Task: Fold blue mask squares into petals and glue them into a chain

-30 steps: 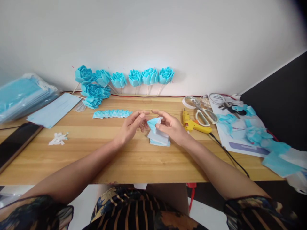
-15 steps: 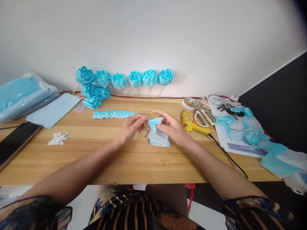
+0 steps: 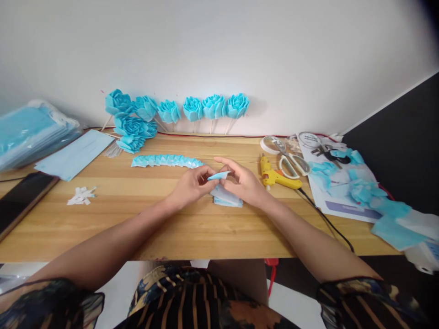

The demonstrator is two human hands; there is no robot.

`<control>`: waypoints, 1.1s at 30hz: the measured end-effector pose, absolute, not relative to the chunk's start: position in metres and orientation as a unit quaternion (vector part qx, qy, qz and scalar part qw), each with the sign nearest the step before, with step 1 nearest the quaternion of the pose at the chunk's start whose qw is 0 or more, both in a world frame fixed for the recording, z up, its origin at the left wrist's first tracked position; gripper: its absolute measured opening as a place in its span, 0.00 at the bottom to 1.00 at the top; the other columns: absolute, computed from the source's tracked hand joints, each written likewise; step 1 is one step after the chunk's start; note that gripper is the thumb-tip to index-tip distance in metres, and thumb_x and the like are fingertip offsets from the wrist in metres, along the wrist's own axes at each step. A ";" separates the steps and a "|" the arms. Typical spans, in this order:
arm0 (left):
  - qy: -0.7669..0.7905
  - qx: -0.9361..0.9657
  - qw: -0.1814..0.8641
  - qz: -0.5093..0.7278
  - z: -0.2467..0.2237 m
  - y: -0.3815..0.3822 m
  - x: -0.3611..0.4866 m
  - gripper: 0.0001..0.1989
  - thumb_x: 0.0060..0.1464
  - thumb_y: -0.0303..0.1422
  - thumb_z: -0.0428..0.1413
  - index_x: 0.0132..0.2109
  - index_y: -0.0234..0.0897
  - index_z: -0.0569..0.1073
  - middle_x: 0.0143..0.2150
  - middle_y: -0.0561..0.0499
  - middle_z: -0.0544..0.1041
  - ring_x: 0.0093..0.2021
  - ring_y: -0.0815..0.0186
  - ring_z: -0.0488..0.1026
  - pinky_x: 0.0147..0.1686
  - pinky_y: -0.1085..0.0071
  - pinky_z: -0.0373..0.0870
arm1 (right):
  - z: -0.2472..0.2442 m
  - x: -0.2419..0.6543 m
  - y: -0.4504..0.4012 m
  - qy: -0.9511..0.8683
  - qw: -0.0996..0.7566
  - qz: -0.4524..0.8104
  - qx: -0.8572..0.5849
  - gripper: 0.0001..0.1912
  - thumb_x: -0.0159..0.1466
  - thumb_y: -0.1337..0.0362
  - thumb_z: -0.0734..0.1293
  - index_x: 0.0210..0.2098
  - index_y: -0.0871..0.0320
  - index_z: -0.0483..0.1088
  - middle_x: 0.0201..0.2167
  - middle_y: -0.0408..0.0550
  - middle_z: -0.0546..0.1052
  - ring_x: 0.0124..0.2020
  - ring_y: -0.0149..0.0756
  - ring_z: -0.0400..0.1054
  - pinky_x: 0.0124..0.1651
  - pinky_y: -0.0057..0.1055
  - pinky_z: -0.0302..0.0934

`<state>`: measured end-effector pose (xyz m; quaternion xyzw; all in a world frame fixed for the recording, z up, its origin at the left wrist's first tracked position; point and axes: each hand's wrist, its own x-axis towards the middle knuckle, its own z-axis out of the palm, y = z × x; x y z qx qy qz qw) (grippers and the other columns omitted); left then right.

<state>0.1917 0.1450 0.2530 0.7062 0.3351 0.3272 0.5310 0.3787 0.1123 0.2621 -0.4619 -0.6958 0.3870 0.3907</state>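
Note:
A small folded piece of blue and white fabric (image 3: 219,175) is pinched between both hands above the table. My left hand (image 3: 192,185) is closed on its left end, thumb against fingers. My right hand (image 3: 242,183) grips the right end, with the index finger stretched out above. Just below lies a stack of blue and white fabric pieces (image 3: 229,199), partly hidden by the hands. To the left, behind my left hand, runs a row of folded blue petals (image 3: 164,161) that overlap each other.
Several blue fabric roses (image 3: 193,108) on sticks lean against the wall. A yellow glue gun (image 3: 279,179), scissors (image 3: 294,164) and a tape roll (image 3: 272,145) lie right. White scraps (image 3: 81,195), a phone (image 3: 25,201) and a bagged blue stack (image 3: 37,135) are left. Blue scraps (image 3: 363,189) lie far right.
My left hand has moved right and now also grips the fabric piece. The piece has gone from an open triangle to a flatter, narrower fold.

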 end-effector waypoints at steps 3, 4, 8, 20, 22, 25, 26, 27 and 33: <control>0.336 0.714 0.519 0.330 0.252 0.145 0.191 0.08 0.53 0.36 0.58 0.33 0.35 0.71 0.28 0.54 0.70 0.27 0.70 0.65 0.29 0.73 0.60 | 0.264 0.378 0.112 -0.703 0.385 0.377 -0.464 0.27 0.60 0.66 0.65 0.59 0.54 0.64 0.35 0.44 0.74 0.38 0.36 0.70 0.44 0.35 0.66; 0.335 0.716 0.516 0.330 0.252 0.146 0.191 0.08 0.53 0.36 0.58 0.34 0.35 0.71 0.28 0.54 0.70 0.27 0.70 0.65 0.29 0.72 0.60 | 0.264 0.378 0.112 -0.705 0.384 0.374 -0.465 0.27 0.60 0.66 0.65 0.59 0.54 0.64 0.35 0.44 0.74 0.38 0.36 0.70 0.44 0.35 0.66; 0.339 0.721 0.506 0.331 0.252 0.145 0.191 0.07 0.54 0.36 0.57 0.34 0.35 0.72 0.27 0.53 0.70 0.27 0.70 0.65 0.28 0.73 0.60 | 0.265 0.378 0.111 -0.710 0.382 0.363 -0.467 0.27 0.60 0.65 0.66 0.59 0.53 0.64 0.34 0.44 0.73 0.37 0.36 0.70 0.45 0.36 0.66; 0.341 0.606 0.606 0.386 0.256 0.156 0.185 0.14 0.50 0.41 0.61 0.28 0.35 0.70 0.22 0.54 0.69 0.23 0.72 0.62 0.27 0.72 0.58 | 0.298 0.425 0.124 -0.666 0.484 0.312 -0.473 0.26 0.63 0.60 0.65 0.61 0.53 0.64 0.46 0.48 0.78 0.50 0.39 0.71 0.56 0.41 0.64; 0.338 0.600 0.609 0.394 0.256 0.158 0.184 0.14 0.50 0.41 0.62 0.28 0.35 0.70 0.22 0.54 0.70 0.24 0.71 0.63 0.27 0.72 0.59 | 0.316 0.445 0.125 -0.644 0.511 0.250 -0.512 0.24 0.64 0.60 0.64 0.59 0.53 0.66 0.46 0.48 0.78 0.49 0.39 0.72 0.54 0.41 0.65; 0.336 0.605 0.600 0.400 0.254 0.161 0.182 0.14 0.50 0.41 0.62 0.28 0.35 0.72 0.23 0.53 0.71 0.24 0.71 0.63 0.27 0.73 0.59 | 0.334 0.472 0.118 -0.667 0.460 0.163 -0.564 0.22 0.64 0.62 0.63 0.58 0.54 0.68 0.44 0.49 0.79 0.46 0.40 0.73 0.50 0.42 0.66; 0.338 0.608 0.595 0.402 0.253 0.162 0.182 0.14 0.50 0.41 0.62 0.29 0.35 0.72 0.23 0.53 0.71 0.24 0.71 0.63 0.27 0.73 0.58 | 0.336 0.480 0.113 -0.687 0.415 0.136 -0.581 0.22 0.63 0.64 0.63 0.57 0.55 0.69 0.44 0.49 0.79 0.45 0.41 0.73 0.50 0.43 0.66; 0.341 0.609 0.591 0.405 0.252 0.163 0.181 0.14 0.49 0.41 0.63 0.29 0.35 0.72 0.23 0.53 0.71 0.24 0.71 0.63 0.26 0.73 0.58 | 0.335 0.487 0.106 -0.709 0.359 0.112 -0.596 0.22 0.62 0.66 0.64 0.56 0.55 0.70 0.44 0.50 0.79 0.45 0.43 0.73 0.50 0.44 0.66; 0.340 0.620 0.568 0.422 0.244 0.168 0.180 0.13 0.49 0.42 0.63 0.30 0.36 0.74 0.23 0.54 0.71 0.24 0.70 0.63 0.27 0.72 0.59 | 0.293 0.499 0.070 -0.755 0.153 0.065 -0.634 0.27 0.52 0.74 0.70 0.52 0.57 0.74 0.44 0.56 0.79 0.51 0.59 0.70 0.54 0.54 0.63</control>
